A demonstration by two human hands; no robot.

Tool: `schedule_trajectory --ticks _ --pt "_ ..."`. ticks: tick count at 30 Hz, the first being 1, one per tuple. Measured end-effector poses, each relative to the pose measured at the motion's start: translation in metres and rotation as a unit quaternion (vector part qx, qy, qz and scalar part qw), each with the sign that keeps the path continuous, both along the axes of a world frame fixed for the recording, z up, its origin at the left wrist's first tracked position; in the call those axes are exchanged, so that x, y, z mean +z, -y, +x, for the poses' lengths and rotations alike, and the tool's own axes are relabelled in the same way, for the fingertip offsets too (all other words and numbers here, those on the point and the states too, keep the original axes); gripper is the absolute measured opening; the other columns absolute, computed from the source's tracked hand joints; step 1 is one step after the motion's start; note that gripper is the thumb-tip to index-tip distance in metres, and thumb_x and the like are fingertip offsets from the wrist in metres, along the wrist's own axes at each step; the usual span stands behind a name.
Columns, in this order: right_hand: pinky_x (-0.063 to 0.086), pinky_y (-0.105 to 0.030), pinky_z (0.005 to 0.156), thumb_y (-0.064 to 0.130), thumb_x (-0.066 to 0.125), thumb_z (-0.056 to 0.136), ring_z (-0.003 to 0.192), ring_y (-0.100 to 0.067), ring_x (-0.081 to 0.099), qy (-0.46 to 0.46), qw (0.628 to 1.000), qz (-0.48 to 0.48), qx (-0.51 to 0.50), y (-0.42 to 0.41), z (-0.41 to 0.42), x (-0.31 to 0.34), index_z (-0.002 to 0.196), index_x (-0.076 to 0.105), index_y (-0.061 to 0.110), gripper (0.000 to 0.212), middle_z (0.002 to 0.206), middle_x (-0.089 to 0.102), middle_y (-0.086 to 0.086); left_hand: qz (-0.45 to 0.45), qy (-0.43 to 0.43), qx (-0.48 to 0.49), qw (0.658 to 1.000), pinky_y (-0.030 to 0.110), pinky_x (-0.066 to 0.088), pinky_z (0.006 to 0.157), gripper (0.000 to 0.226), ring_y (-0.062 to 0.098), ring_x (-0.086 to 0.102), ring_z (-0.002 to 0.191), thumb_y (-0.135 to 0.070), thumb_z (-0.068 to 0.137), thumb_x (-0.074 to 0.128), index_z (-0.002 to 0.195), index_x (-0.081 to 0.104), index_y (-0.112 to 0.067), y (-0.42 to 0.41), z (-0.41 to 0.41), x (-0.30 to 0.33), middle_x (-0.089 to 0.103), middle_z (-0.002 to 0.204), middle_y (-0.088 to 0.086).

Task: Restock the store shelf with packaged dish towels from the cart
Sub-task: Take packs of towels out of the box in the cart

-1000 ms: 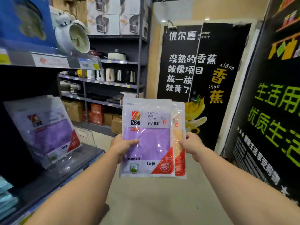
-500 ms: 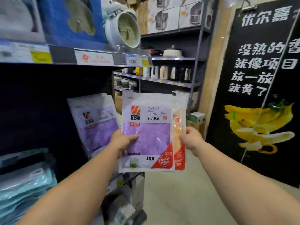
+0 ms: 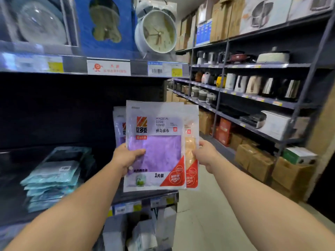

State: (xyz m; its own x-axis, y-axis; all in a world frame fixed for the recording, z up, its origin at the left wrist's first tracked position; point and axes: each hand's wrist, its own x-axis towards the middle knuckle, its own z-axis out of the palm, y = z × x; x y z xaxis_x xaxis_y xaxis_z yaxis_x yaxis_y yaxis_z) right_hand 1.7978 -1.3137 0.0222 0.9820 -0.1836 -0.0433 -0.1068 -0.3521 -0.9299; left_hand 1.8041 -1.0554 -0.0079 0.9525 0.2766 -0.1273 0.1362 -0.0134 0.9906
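Note:
I hold a purple packaged dish towel (image 3: 157,142) upright in front of me, with an orange packaged dish towel (image 3: 191,151) tucked behind its right edge. My left hand (image 3: 127,157) grips the purple pack's left edge, thumb across the front. My right hand (image 3: 205,156) grips the right edge at the orange pack. Behind them, another purple dish towel pack (image 3: 119,127) leans upright on the dark shelf (image 3: 148,195). The cart is not in view.
A stack of teal packaged cloths (image 3: 52,180) lies on the same shelf to the left. Above, a shelf edge with price tags (image 3: 108,67) carries a white alarm clock (image 3: 155,31). Shelving with kettles (image 3: 253,84) and cardboard boxes (image 3: 253,160) lines the aisle at right.
My view has swung left toward the shelf; the banana poster is gone from sight. Both packs, still in both hands, now stand in front of the purple pack on the shelf.

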Motion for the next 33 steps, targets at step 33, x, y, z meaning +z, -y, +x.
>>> schedule_trajectory --ticks 33 --pt "0.051 -0.032 0.060 -0.004 0.052 0.090 0.071 -0.027 0.062 0.055 0.987 0.132 0.073 -0.084 0.081 -0.011 0.095 0.058 0.015 0.021 0.089 0.065 -0.013 -0.079 0.062 0.155 0.983 0.039 0.061 0.066 0.033 0.029 0.073 0.073 0.001 0.076 0.080 0.105 0.064 -0.001 -0.129 -0.014 -0.023 0.073 0.095 0.022"
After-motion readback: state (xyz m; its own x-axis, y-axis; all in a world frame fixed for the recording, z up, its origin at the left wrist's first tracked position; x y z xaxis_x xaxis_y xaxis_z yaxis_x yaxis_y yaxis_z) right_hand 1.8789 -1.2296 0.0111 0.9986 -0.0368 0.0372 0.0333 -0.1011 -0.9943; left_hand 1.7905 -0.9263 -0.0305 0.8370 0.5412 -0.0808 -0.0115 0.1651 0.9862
